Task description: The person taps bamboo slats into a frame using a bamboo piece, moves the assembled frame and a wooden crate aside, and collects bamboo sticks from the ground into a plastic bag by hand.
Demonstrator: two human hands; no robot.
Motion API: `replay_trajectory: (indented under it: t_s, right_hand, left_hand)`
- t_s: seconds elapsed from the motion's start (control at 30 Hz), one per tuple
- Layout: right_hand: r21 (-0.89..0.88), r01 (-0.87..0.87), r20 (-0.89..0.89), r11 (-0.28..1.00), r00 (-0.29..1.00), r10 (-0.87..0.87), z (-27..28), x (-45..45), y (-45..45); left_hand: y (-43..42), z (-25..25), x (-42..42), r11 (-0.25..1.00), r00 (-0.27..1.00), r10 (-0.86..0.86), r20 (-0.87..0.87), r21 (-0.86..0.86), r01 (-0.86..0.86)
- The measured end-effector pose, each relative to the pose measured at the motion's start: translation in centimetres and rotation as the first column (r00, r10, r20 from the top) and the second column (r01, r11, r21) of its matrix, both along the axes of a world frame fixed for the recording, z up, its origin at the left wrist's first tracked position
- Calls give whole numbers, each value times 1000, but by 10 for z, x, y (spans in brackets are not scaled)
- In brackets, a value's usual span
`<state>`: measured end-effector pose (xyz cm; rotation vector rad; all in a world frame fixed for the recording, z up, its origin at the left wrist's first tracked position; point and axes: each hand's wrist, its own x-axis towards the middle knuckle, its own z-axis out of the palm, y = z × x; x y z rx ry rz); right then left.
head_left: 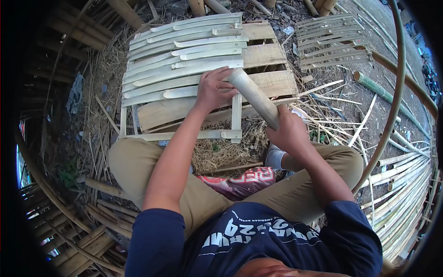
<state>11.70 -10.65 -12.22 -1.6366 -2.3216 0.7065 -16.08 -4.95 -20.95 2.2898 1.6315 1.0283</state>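
Observation:
My right hand (290,129) is wrapped round the lower end of a thick bamboo piece (256,99), whose upper end lies beside the fingers of my left hand. At the right edge of a slatted bamboo panel (184,60), my left hand (216,87) is closed with its fingertips on a slat end. What those fingers pinch, if anything, is hidden. The panel's pale slats lie side by side across its frame, with wider spacing near me. Under the panel are wooden boards (267,55), which stick out at the right.
A smaller slatted panel (332,41) lies at the upper right. Loose strips (332,129) are scattered on the ground, and long bamboo poles (406,194) are stacked at the right. A curved bamboo strip (392,106) arches close by. My crossed legs (323,171) flank the near side.

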Motion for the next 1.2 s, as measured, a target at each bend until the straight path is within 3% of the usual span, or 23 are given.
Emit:
replay_trajectory:
  t_s: [0.03, 0.17, 0.27, 0.3, 0.4, 0.53, 0.67, 0.77, 0.87, 0.9, 1.03, 1.13, 1.2]
  right_hand:
    - [-16, 11, -88, 1000, 996, -13, 4, 0, 1]
    - [-92, -35, 38, 995, 999, 38, 1, 3, 7]
    - [46, 21, -205, 999, 979, -11, 8, -3, 4]
    - [26, 91, -412, 996, 909, -72, 14, -8, 0]
    - [-45, -33, 39, 998, 999, 35, 0, 2, 9]
    - [12, 41, -166, 999, 985, -38, 1, -3, 6]
    - [-23, -31, 13, 999, 999, 31, -5, 6, 6]
    - [20, 39, -246, 999, 969, -33, 6, -3, 3]
    - [-7, 22, -26, 1000, 999, -22, -4, 2, 7]
    - [-29, 12, -31, 1000, 999, -13, -5, 2, 9]
    - [176, 221, -408, 959, 903, -133, 1, -9, 0]
    - [60, -69, 84, 996, 994, 64, -18, 3, 7]
    - [100, 9, 4, 995, 1000, -9, -13, -2, 6]
  left_hand:
    - [1, -1, 2, 1000, 998, -5, 66, -19, 6]
    - [0, 2, 3, 999, 998, 12, 62, -32, -10]
    - [1, -4, 1, 1000, 1000, -1, 15, -30, 1]
    - [3, -3, 2, 1000, 999, -18, 45, 10, 17]
    - [4, -4, 4, 999, 1000, -6, 20, 45, 5]
    - [1, -4, 3, 999, 1000, -4, 25, 49, 3]
    - [4, -7, 3, 1000, 999, 13, 37, 17, -14]
    - [4, -7, 2, 1000, 999, 11, 38, 26, -12]
    - [2, -7, 2, 1000, 999, 11, 33, 25, -12]
    - [1, -6, 4, 999, 999, 17, 45, 31, -19]
    - [4, -1, 5, 999, 996, 17, 82, 41, -20]
    - [-2, -9, 0, 999, 986, 25, 166, -43, -18]
    - [1, -7, 0, 993, 997, -27, 72, 118, 19]
